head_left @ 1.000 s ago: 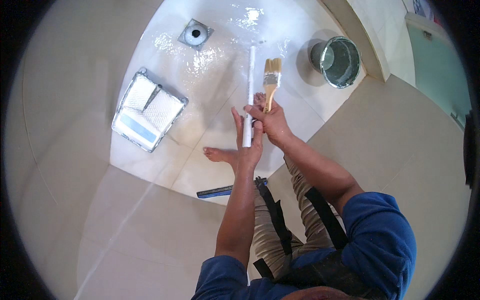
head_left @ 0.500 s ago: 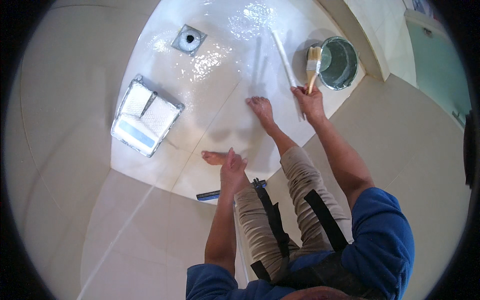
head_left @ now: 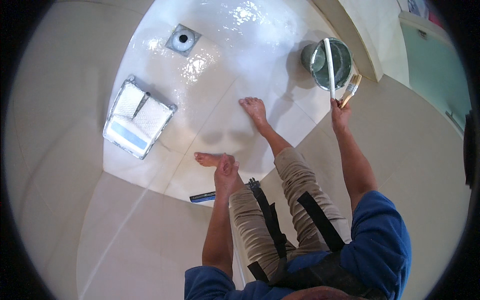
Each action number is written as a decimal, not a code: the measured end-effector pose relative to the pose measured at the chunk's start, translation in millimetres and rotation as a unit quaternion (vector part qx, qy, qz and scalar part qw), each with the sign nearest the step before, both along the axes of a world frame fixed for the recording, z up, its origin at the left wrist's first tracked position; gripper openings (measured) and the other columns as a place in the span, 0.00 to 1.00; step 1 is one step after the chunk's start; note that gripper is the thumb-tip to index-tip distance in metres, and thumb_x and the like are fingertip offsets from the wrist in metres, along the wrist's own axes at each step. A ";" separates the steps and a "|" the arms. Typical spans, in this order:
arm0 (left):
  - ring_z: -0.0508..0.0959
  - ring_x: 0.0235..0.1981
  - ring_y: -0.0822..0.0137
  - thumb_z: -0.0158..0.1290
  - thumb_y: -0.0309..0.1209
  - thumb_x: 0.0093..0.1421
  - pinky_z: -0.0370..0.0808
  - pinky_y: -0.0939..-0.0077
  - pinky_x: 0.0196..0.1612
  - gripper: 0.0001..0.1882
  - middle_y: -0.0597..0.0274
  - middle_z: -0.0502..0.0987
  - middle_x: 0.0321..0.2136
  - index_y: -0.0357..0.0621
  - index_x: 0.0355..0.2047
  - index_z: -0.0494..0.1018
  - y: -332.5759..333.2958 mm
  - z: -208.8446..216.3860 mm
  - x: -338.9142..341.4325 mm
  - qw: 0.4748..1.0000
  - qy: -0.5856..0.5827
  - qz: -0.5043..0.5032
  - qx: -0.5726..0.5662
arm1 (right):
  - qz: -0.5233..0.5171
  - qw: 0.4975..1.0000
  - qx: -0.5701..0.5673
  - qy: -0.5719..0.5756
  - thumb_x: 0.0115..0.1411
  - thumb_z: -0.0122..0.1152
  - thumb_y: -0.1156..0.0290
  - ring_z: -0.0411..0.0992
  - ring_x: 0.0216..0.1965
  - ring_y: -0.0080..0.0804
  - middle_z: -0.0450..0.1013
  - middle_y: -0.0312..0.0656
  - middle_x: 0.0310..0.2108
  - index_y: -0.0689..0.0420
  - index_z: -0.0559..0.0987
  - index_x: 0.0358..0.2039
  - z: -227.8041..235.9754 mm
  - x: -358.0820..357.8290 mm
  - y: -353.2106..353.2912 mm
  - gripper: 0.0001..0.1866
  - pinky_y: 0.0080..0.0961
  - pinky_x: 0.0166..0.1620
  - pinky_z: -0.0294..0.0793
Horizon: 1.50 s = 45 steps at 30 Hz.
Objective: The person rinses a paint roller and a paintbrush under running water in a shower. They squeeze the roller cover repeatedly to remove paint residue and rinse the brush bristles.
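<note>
My right hand point(head_left: 341, 115) is closed round a paintbrush point(head_left: 350, 91) with a pale wooden handle and light bristles, together with a slim white stick point(head_left: 329, 67). The stick reaches up across the dark green bucket point(head_left: 345, 56) in this view; I cannot tell whether it touches the rim. The brush stands just right of the stick, beside the bucket. My left hand point(head_left: 227, 175) hovers low in front of my left foot, fingers loosely bent and thumb apart, with nothing visible in it. Near its wrist lies a squeegee point(head_left: 202, 197) with a black and blue blade.
A paint tray point(head_left: 141, 120) smeared white rests on the floor at left. A square drain point(head_left: 183, 39) sits at the far side of the wet, shiny floor point(head_left: 220, 65). Beige walls curve round, with a low ledge point(head_left: 357, 37) behind the bucket and a greenish glass panel point(head_left: 432, 75) at right.
My right hand has moved right with the brush and stick. The stick now crosses the bucket and the brush points up to its right. My left hand's fingers are more bent.
</note>
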State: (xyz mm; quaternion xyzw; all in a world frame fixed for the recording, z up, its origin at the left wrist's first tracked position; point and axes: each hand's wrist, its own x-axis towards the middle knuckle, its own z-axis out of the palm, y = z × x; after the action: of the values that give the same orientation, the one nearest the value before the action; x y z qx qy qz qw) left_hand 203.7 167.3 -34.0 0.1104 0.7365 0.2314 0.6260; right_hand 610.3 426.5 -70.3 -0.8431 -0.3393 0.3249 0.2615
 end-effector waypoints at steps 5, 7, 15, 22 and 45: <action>0.76 0.54 0.62 0.62 0.35 0.59 0.74 0.70 0.55 0.34 0.47 0.75 0.53 0.34 0.62 0.64 9.0 13.6 -5.9 0.999 -0.014 -0.006 -0.031 | 0.059 0.987 -0.022 -0.146 0.61 0.65 0.70 0.67 0.28 0.24 0.71 0.35 0.26 0.59 0.70 0.30 11.4 -0.7 -8.8 0.11 0.26 0.35 0.71; 0.76 0.53 0.63 0.62 0.34 0.59 0.74 0.71 0.54 0.33 0.48 0.75 0.53 0.34 0.62 0.64 8.3 15.5 -11.2 1.000 -0.005 -0.010 -0.025 | 0.113 0.963 -0.033 -0.241 0.61 0.64 0.68 0.68 0.27 0.27 0.71 0.38 0.24 0.60 0.71 0.30 19.2 5.5 -18.2 0.12 0.30 0.34 0.71; 0.76 0.50 0.63 0.60 0.33 0.61 0.75 0.72 0.52 0.30 0.52 0.75 0.52 0.34 0.61 0.65 15.7 22.4 -24.7 0.999 -0.011 0.006 -0.034 | 0.110 0.917 -0.229 -0.308 0.53 0.67 0.62 0.78 0.37 0.55 0.78 0.55 0.32 0.63 0.76 0.33 -43.3 54.0 2.6 0.16 0.45 0.40 0.76; 0.76 0.50 0.62 0.59 0.34 0.62 0.75 0.71 0.52 0.29 0.53 0.75 0.50 0.34 0.60 0.66 5.7 12.3 -31.9 1.000 0.006 0.007 -0.017 | 0.096 0.916 -0.173 -0.349 0.52 0.68 0.59 0.78 0.37 0.57 0.78 0.57 0.33 0.64 0.77 0.32 -64.8 45.8 48.8 0.20 0.44 0.40 0.77; 0.75 0.38 0.76 0.56 0.34 0.65 0.72 0.82 0.37 0.24 0.64 0.77 0.45 0.43 0.60 0.69 -63.4 -47.1 -79.2 0.986 0.026 0.164 0.013 | 0.249 0.963 -0.076 0.073 0.67 0.58 0.58 0.60 0.24 0.21 0.68 0.34 0.21 0.61 0.76 0.35 39.0 -279.9 -47.0 0.16 0.26 0.27 0.65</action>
State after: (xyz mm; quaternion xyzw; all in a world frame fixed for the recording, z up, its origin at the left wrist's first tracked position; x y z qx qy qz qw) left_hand 124.5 103.8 -81.1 0.0022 0.7574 0.3381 0.5586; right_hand 330.4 379.5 -31.3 -0.7232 -0.4929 0.4656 0.1315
